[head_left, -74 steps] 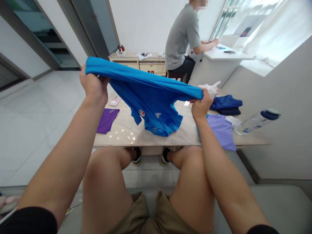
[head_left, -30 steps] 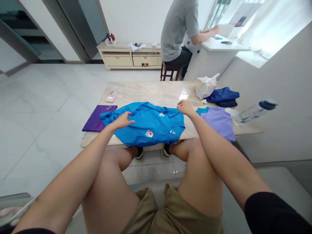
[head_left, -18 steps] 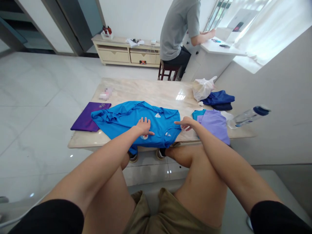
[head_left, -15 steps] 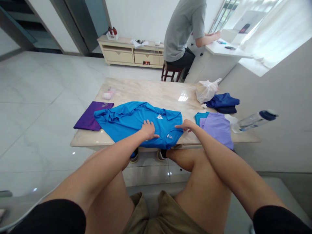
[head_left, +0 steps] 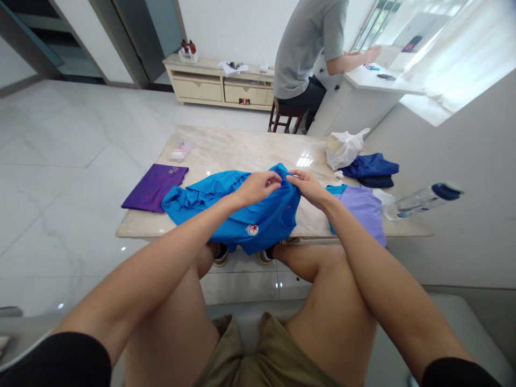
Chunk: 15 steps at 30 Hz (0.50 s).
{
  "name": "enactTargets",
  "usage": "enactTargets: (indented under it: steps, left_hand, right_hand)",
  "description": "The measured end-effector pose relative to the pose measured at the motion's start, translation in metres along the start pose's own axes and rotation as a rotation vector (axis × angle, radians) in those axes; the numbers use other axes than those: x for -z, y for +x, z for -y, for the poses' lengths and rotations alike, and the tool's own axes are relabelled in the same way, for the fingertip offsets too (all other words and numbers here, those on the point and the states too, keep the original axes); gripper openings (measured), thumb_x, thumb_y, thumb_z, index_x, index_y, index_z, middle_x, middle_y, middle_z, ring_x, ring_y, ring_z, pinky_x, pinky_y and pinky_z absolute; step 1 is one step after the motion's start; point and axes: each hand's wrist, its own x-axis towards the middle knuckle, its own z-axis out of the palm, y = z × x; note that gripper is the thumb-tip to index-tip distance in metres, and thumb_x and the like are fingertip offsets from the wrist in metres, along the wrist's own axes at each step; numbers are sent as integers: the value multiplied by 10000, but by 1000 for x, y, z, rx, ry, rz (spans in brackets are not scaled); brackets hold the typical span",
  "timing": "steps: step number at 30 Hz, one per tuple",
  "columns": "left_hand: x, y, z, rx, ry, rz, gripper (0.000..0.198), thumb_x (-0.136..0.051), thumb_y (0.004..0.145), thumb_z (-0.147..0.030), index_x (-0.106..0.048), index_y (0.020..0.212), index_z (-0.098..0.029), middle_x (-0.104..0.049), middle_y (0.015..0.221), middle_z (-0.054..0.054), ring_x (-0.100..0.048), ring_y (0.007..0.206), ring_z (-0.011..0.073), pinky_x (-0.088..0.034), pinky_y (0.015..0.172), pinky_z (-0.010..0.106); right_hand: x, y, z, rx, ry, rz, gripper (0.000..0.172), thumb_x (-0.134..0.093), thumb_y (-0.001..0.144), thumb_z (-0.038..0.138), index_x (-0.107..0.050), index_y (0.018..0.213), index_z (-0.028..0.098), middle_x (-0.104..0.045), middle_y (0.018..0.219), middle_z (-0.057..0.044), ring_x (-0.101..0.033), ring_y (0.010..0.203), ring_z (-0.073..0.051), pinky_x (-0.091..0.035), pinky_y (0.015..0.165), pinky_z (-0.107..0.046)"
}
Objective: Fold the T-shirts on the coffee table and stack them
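A blue T-shirt (head_left: 266, 215) lies bunched across the near part of the table, with a round white and red emblem showing and its near edge hanging over the front. My right hand (head_left: 309, 189) pinches a raised part of the shirt near its right end. Beside it, my left hand (head_left: 258, 188) has its fingers and thumb curled together at the same lifted fabric; its exact hold is partly hidden. Left of the shirt is a folded purple garment (head_left: 157, 188). To the right, a lavender garment (head_left: 363, 212) lies over a teal one (head_left: 336, 190).
The marble-look table (head_left: 237, 145) also bears a white plastic bag (head_left: 345, 149), dark blue folded clothes (head_left: 371, 169) and a clear bottle (head_left: 419, 201) at the right. Beyond, a person in grey (head_left: 308, 54) sits at a white counter. A low cabinet (head_left: 199, 88) stands by the wall.
Both hands have moved away from me, and my left hand has also come right, closer to the right one. The shirt's right part is lifted and turned, showing the round emblem.
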Motion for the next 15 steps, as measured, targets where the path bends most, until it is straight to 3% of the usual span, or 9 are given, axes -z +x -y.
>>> enactTargets:
  steps: [2, 4, 7, 9, 11, 13, 15]
  left_hand:
    - [25, 2, 2, -124, -326, -223, 374, -600, 1117, -429, -677, 1374, -169, -816, 1247, 136, -779, 1187, 242, -586, 1074, 393]
    - [44, -4, 1, -187, -507, -318, 514, -696, 1057, -573, -656, 1381, -176, -801, 1280, 140, -753, 1246, 242, -560, 1121, 397]
    - [54, -24, -6, -160, -562, -180, 707, -887, 846, -684, -704, 1302, -177, -811, 1210, 125, -756, 1200, 279, -583, 1056, 390]
    - [52, -36, -12, -76, -495, -18, 660, -944, 752, -677, -768, 1148, -180, -814, 1031, 64, -771, 1028, 271, -608, 913, 357]
    - [50, -45, -17, 7, -432, 69, 528, -918, 779, -657, -792, 957, -175, -764, 835, 13, -739, 859, 236, -595, 799, 330]
    - [50, -49, -20, 36, -443, 22, 462, -847, 867, -631, -797, 874, -172, -734, 764, 1, -711, 803, 214, -583, 775, 322]
    - [54, -50, -20, 25, -514, -134, 407, -800, 932, -582, -823, 934, -176, -773, 834, 15, -723, 859, 214, -589, 822, 325]
  right_hand:
    - [-6, -16, 24, 92, 63, 128, 541, -930, 837, 623, -783, 1166, 220, -820, 967, -38, -733, 811, -189, -604, 725, -289]
    - [-13, -33, 45, 172, 56, 212, 559, -936, 838, 660, -809, 1163, 222, -835, 1026, -53, -766, 900, -215, -631, 794, -314]
    - [-26, -52, 68, 248, -2, 270, 536, -943, 843, 664, -831, 1107, 211, -832, 1010, -61, -779, 956, -244, -641, 810, -329]
    - [-31, -57, 73, 290, -15, 245, 529, -943, 844, 666, -825, 1089, 213, -819, 991, -57, -775, 957, -244, -639, 790, -320]
    - [-33, -55, 73, 327, 2, 156, 557, -921, 860, 687, -799, 1169, 240, -800, 982, -37, -766, 938, -228, -631, 749, -301]
    - [-31, -48, 67, 337, 22, 65, 631, -870, 892, 726, -733, 1327, 289, -777, 988, -12, -754, 922, -211, -619, 704, -282]
    - [-28, -41, 57, 298, -3, 80, 717, -832, 909, 754, -650, 1452, 324, -766, 1020, -1, -747, 920, -205, -614, 670, -276]
